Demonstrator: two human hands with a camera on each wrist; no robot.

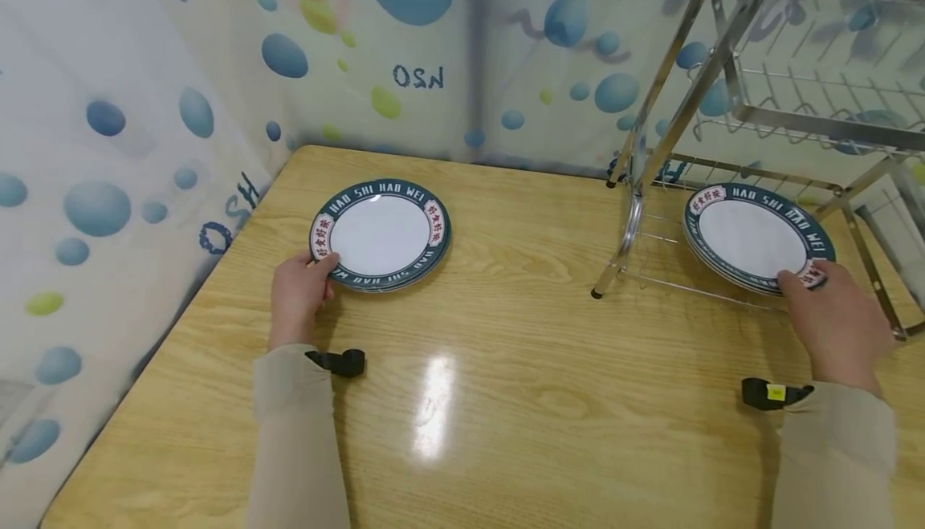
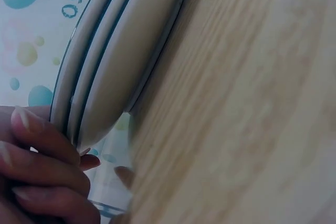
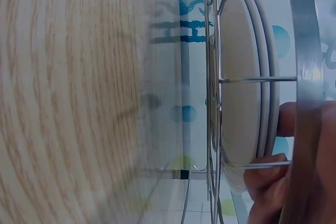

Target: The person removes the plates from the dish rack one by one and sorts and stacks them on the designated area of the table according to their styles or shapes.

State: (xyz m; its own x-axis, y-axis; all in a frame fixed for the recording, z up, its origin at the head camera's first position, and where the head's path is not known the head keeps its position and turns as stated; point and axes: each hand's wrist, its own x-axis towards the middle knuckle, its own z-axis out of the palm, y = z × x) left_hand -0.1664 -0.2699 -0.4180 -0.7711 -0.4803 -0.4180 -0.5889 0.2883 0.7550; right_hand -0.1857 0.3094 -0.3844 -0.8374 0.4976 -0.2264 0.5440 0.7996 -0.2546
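On the left side of the table lies a small stack of white plates with dark green lettered rims. My left hand pinches the near left rim, thumb on top; the left wrist view shows the layered edges of these plates and the curled fingers. A second stack of matching plates is on the bottom shelf of a metal rack, at the right. My right hand grips its near right rim, thumb above and fingers beneath; in the right wrist view, rack wires cross in front of these plates.
The rack's upper wire shelves rise above the right-hand plates, and its front leg stands on the wooden table. A patterned curtain hangs behind and to the left. Each wrist wears a black strap.
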